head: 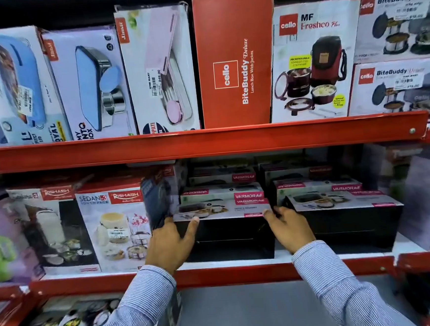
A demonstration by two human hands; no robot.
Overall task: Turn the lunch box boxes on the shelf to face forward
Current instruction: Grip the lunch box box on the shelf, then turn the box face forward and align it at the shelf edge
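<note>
Head view: both hands bracket the front Varmora box (227, 235) on the middle shelf (217, 274). The left hand (171, 246) spreads over its left front corner, the right hand (290, 230) wraps its right edge; each grip is half open and pressed on the carton, likely ready to swivel it, since a plain black side faces out. More Varmora boxes (223, 194) stack behind, all sealed, contents unseen.

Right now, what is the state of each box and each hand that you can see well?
Left hand: gripping the black Varmora box's left side.
Right hand: gripping its right side.
Black Varmora box: plain black side facing out.
Red Cello box: upright, text sideways.
Sedan box: picture front facing out.
</note>
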